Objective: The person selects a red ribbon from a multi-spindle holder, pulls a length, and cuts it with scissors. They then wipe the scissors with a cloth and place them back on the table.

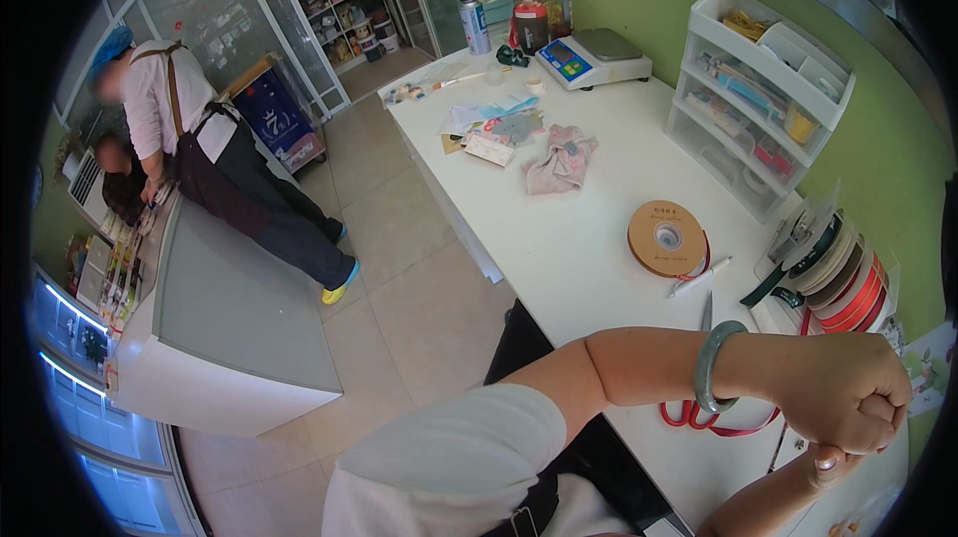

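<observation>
My left hand (846, 391), with a jade-green bangle (707, 368) at the wrist, is curled at the right side of the view. Below it, my right hand (829, 462) meets it, mostly hidden, with the thumb showing. Anything between the fingers is out of sight. Under my left forearm lie red-handled scissors (687, 414), blades emerging above it. A red ribbon (741, 431) runs beside their handles. Just beyond my left hand stands a rack of ribbon spools (842, 279). A brown ribbon reel (666, 237) and a white pen (702, 278) lie farther up the table.
The white table (569, 252) carries a pink cloth (563, 160), small packets (498, 125), a digital scale (595, 58) and a torch on a gas canister (473, 17). Clear plastic drawers (748, 99) stand along the wall. Across the aisle, a person (217, 140) leans over a counter (239, 327).
</observation>
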The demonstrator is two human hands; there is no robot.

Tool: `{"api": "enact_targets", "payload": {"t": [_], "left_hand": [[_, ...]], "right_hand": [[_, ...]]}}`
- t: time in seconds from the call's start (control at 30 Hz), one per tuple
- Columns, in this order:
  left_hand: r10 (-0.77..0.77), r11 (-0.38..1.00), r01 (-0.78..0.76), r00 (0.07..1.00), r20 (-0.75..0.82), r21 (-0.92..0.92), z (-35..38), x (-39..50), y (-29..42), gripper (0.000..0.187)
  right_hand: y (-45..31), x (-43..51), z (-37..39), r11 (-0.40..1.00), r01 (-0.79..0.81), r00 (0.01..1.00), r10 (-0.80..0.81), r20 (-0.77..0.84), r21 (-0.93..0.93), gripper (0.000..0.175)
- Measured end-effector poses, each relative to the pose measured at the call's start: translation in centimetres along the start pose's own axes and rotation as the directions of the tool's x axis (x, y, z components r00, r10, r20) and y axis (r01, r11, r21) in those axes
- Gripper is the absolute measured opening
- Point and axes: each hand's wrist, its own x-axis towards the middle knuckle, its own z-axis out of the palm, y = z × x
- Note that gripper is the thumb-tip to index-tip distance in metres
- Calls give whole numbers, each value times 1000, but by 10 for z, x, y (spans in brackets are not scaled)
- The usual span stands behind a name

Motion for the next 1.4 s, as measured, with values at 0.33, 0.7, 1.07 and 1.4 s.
{"api": "enact_targets", "payload": {"t": [0.33, 0.7, 1.07, 1.4], "left_hand": [[-22, 1000, 23, 998, 50, -6, -5, 0, 10, 18], [3, 999, -1, 999, 54, -48, -1, 1, 8, 22], [130, 987, -118, 985, 115, -106, -3, 1, 8, 22], [582, 807, -529, 787, 204, -264, 0, 4, 7, 60]], "right_hand": [[-1, 1, -2, 1000, 4, 1000, -4, -10, -19, 20], [-6, -1, -2, 999, 19, 1000, -20, -21, -46, 21], [-24, -1, 13, 993, 62, 998, -65, -24, -97, 23], [-48, 4, 39, 981, 142, 988, -133, 76, -130, 24]]}}
